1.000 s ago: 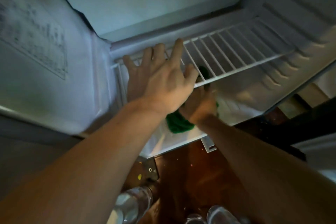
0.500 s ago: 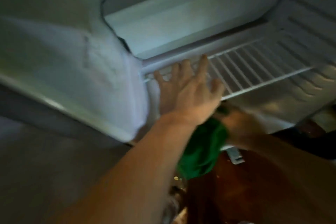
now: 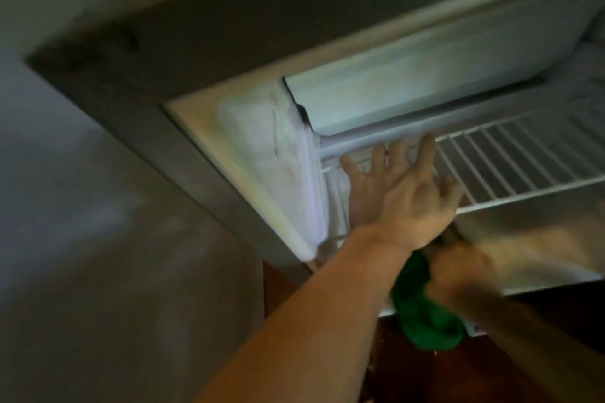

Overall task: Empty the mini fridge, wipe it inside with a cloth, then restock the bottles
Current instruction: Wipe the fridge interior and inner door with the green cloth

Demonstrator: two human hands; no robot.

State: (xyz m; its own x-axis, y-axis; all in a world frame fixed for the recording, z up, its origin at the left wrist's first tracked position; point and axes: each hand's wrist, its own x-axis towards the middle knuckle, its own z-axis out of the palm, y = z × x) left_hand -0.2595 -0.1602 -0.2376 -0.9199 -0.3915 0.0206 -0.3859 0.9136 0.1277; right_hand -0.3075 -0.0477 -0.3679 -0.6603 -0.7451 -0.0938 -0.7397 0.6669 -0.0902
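Open mini fridge, seen from above and in front; white liner, grey outer shell, frosted ice box flap across the top. White wire shelf below it, bare bars running front to back. Left hand spread flat, fingers splayed, palm down on the shelf's left end, gripping nothing. Right hand blurred, at 5 o'clock from the left hand and below the shelf, closed around a green cloth. Cloth bright green, bunched and soft, hanging from the fist over the fridge's front lip at 6 o'clock of the opening, above the dark brown wooden floor. No bottles visible on the shelf.
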